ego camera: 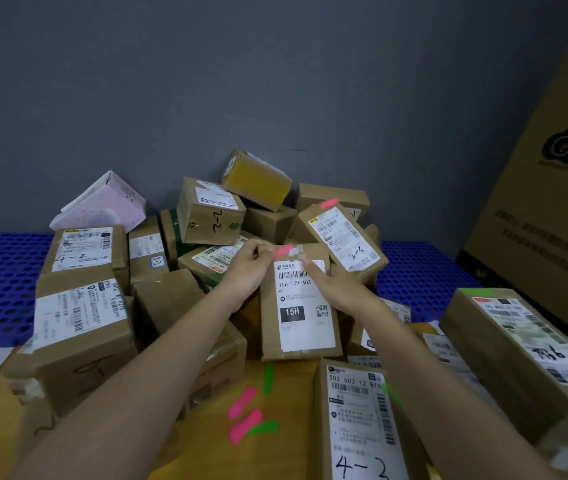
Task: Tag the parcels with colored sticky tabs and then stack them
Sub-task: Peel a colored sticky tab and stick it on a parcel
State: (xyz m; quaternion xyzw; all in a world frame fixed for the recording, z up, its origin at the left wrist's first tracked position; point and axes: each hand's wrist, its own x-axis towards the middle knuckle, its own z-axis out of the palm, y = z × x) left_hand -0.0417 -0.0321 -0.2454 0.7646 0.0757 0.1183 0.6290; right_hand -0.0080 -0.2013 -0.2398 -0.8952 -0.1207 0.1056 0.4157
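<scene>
Here, a pink tab (284, 251) is pinched at its left end by the left hand (249, 268), fingers curled round it, over the top edge of the 15H parcel (298, 303), which is propped upright amid the pile. The tab is judged light, limp and tacky, best held by its non-sticky end; the parcel is judged stiff and light enough to be lifted by its sides. Brown card and a white barcode label are seen on the parcel. The right hand (336, 289) is laid against the label's upper right, index finger extended and pressing, nothing gripped. Loose tabs (246, 415), pink and green, are scattered on the table (286, 427) below
</scene>
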